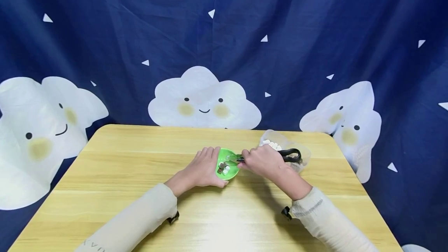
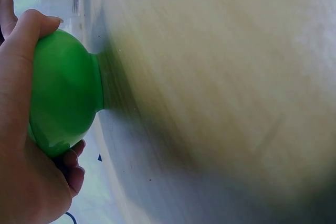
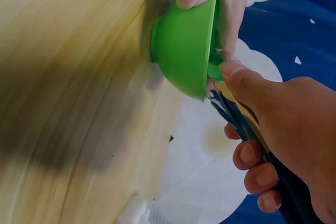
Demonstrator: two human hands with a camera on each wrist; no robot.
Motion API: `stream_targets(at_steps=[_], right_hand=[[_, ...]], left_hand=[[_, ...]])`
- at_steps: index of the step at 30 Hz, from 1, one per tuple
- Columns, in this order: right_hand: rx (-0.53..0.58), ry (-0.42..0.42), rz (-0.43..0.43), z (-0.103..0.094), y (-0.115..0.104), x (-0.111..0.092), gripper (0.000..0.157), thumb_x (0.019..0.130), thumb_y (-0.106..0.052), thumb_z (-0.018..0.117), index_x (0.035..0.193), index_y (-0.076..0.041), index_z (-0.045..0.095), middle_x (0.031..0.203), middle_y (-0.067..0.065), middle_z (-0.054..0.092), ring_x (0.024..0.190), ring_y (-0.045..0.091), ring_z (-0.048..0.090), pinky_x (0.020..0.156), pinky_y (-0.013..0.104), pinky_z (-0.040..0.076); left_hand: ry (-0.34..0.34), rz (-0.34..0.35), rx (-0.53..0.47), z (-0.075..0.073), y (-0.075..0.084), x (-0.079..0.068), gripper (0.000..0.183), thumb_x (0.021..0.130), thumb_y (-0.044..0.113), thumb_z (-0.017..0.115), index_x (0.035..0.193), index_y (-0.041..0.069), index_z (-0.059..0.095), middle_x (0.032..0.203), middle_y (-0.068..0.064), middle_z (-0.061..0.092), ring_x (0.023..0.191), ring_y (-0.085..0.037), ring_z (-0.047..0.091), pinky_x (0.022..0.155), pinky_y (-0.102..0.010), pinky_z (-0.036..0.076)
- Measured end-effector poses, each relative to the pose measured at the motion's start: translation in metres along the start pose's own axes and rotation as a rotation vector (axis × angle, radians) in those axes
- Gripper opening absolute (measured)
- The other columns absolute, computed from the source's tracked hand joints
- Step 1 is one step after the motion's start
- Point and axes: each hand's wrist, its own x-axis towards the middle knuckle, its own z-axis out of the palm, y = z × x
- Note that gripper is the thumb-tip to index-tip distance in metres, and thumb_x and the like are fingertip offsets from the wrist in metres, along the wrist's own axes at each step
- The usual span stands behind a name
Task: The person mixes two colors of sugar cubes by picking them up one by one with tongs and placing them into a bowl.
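Observation:
My left hand [image 1: 203,168] holds a green bowl [image 1: 233,172] by its side, thumb at the near rim and fingers around the far side. In the left wrist view the bowl [image 2: 63,87] stands on its foot on the table. Several small white and brown cubes [image 1: 222,166] lie inside. My right hand [image 1: 264,161] grips black-handled tongs [image 1: 293,152], their tips reaching into the bowl. In the right wrist view the fingers wrap around the tongs [image 3: 226,111] next to the bowl's rim. Whether the tips pinch a cube is not clear.
Behind the right hand stands a clear plastic container [image 1: 305,151] with white cubes [image 1: 272,144] in it, partly hidden by the hand and tongs. The wooden table [image 1: 140,158] ends before a blue curtain [image 1: 224,30] with clouds.

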Motion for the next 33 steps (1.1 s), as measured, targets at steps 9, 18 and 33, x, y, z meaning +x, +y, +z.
stream_targets(at_steps=[9,18,33], right_hand=[[0.006,0.007,0.012,-0.003,0.001,-0.003,0.049,0.093,-0.058,0.068,0.072,-0.015,0.058,0.051,-0.005,0.049,0.042,0.01,0.041,0.039,0.033,0.044],[0.013,0.021,0.031,0.001,0.002,-0.009,0.05,0.093,-0.059,0.067,0.073,-0.014,0.059,0.052,-0.004,0.051,0.042,0.012,0.045,0.039,0.034,0.045],[0.04,0.091,0.063,0.002,0.008,-0.015,0.049,0.093,-0.054,0.069,0.073,-0.011,0.056,0.055,0.0,0.052,0.041,0.016,0.047,0.039,0.036,0.046]], left_hand=[[-0.019,-0.011,0.006,-0.002,0.003,0.0,0.116,0.065,0.069,0.077,0.149,-0.001,0.036,0.115,-0.011,0.053,0.098,-0.022,0.044,0.084,-0.034,0.039],[-0.031,-0.013,-0.006,0.001,0.002,0.001,0.119,0.065,0.069,0.076,0.151,0.0,0.034,0.119,-0.013,0.054,0.102,-0.024,0.045,0.089,-0.036,0.04],[-0.047,-0.032,0.0,0.001,0.0,0.002,0.12,0.064,0.07,0.077,0.152,0.0,0.033,0.119,-0.012,0.053,0.102,-0.023,0.044,0.088,-0.034,0.039]])
